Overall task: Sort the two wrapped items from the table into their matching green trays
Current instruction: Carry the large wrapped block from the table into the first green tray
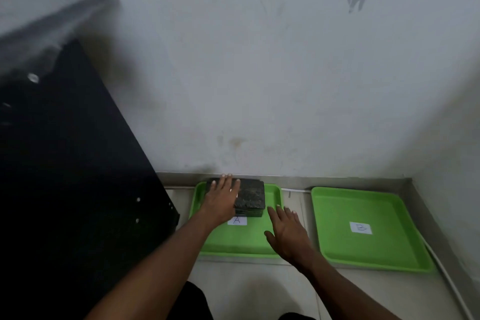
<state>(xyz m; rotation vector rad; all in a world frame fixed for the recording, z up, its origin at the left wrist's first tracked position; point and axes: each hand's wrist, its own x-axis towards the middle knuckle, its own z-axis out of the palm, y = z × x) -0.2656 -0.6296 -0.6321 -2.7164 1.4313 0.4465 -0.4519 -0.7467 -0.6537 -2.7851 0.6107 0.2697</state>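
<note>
**Dark wrapped stack sits in tray A under the left hand**

The left hand (222, 199) lies flat, fingers spread, on the dark wrapped stack (249, 196); its grip is loose, not closed round anything. The stack rests at the far end of the green tray A (233, 241), just beyond the paper label (237, 220). The right hand (287, 231) hovers open and empty just right of the stack. Tray B (384, 254) lies further right on the bench (246, 288), holding only its label

Dim, flat light; soft overall w/ motion blur top left; wide-angle bend at edges; black panel (65, 163) swallows detail.
</note>
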